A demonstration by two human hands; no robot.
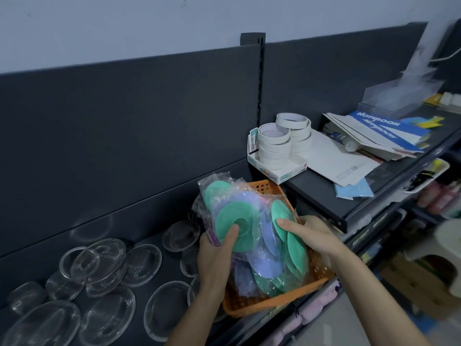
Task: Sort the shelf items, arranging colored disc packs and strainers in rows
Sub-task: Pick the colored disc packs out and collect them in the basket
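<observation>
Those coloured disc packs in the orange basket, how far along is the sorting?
Early days. Nothing looks lined up yet: the clear dishes lie scattered and overlapping on the shelf. Left hand and right hand both grip bagged disc packs bunched in the orange basket. All the row-making remains.

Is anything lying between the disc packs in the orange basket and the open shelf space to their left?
Yes. Clear glass dishes lie scattered across the dark shelf left of the orange basket. Both hands, left hand and right hand, already grip the disc packs.
</observation>
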